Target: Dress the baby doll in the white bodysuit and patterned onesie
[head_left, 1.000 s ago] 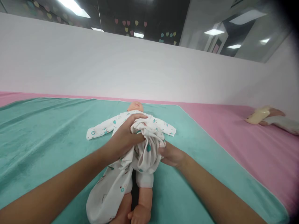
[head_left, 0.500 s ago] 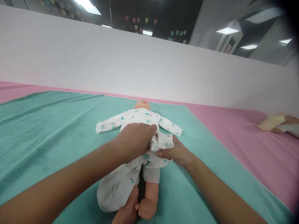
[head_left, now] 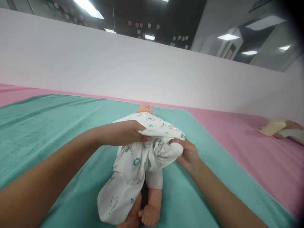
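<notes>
A baby doll (head_left: 145, 108) lies on its back, head away from me, on a teal cloth (head_left: 71, 123). Over its body is a white printed baby romper (head_left: 136, 161). One leg of the romper lies loose over the doll's leg at the lower left. My left hand (head_left: 127, 131) is closed on a fold of the fabric near the middle. On the other side, my right hand (head_left: 188, 153) pinches the bunched material of the other romper leg. Bare doll limbs (head_left: 153, 204) and a white inner garment show below. The doll's left-side sleeve is mostly hidden behind my left hand.
Pink fabric (head_left: 239, 133) borders the teal cloth at the right and back. A white wall (head_left: 142, 69) rises behind, with dark glass bearing heart stickers above. At the far right lies another doll limb (head_left: 294, 129) beside a pale yellow object (head_left: 272, 126).
My left hand has shifted left and now pinches an outstretched fold. The bunched romper leg has been spread open between my hands, and my right hand moved slightly to the right.
</notes>
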Available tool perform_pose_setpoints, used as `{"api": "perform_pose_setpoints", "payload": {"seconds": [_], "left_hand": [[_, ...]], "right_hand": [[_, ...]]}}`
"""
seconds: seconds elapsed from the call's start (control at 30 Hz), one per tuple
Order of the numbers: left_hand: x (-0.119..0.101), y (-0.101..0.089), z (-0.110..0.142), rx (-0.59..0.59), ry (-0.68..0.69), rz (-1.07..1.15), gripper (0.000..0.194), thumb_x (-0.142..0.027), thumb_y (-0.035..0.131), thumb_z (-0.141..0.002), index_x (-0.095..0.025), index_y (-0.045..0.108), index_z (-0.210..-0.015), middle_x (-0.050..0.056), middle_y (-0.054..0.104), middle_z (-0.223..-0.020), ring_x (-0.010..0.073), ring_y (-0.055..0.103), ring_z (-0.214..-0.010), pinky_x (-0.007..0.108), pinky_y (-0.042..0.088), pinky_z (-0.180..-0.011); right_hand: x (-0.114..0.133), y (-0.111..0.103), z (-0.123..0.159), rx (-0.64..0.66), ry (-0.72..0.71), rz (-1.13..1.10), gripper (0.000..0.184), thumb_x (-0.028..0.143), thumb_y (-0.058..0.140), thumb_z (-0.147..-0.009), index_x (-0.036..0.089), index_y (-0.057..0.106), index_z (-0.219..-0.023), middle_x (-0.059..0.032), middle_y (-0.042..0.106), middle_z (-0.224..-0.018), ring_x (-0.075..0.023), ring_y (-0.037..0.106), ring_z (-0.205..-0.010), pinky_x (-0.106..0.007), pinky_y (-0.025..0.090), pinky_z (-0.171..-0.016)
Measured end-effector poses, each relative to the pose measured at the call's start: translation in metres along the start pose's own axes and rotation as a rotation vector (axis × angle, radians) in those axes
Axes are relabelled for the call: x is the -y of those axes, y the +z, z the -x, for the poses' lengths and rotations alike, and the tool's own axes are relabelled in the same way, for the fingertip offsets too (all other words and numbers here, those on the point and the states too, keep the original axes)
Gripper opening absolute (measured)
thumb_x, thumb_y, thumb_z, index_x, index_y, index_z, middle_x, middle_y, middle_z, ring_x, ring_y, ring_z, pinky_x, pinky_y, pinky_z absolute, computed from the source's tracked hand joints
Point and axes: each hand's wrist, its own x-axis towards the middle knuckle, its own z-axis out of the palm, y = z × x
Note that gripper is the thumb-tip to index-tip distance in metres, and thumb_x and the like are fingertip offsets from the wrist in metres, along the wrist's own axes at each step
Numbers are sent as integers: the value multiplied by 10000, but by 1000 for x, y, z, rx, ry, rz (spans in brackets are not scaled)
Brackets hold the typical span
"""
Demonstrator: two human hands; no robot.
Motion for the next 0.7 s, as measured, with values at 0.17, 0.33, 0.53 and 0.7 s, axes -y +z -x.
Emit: {"api": "perform_pose_setpoints", "payload": {"seconds": [0.17, 0.33, 0.53, 0.7], "left_hand": [[-4, -1, 2, -8, 62, 301, 347, -378, 606, -729, -306, 629, -1068, 7, 655, -1004, 188, 598, -897, 244, 458, -694], [-29, 29, 1, -179, 79, 179, 759, -436, 668, -660, -336, 355, -1344, 48, 529, -1228, 230, 544, -1033, 285, 458, -758], [-32, 61, -4, -316, 72, -50, 488, -296, 565, -756, -298, 467, -1234, 36, 527, -1125, 188, 556, -886, 283, 451, -691], [-26, 69, -1, -357, 115, 132, 351, -116, 449, -743, -231, 555, -1057, 8, 597, -999, 183, 553, -901, 279, 437, -759]], "right_hand": [[-1, 8, 9, 183, 126, 55, 180, 315, 677, -702, 163, 584, -679, 55, 431, -410, -62, 357, -354, -204, 312, -394], [-15, 14, 11, 120, 174, 20, 284, 241, 738, -630, 187, 610, -878, 22, 576, -614, -90, 488, -487, -224, 401, -505], [-23, 16, 8, 69, 147, 2, 160, 207, 684, -683, 164, 612, -819, 2, 576, -651, -115, 529, -583, -244, 433, -582], [-19, 30, 14, -18, 11, 105, 221, 248, 700, -648, 155, 601, -822, 33, 511, -565, -90, 433, -516, -223, 379, -529]]}}
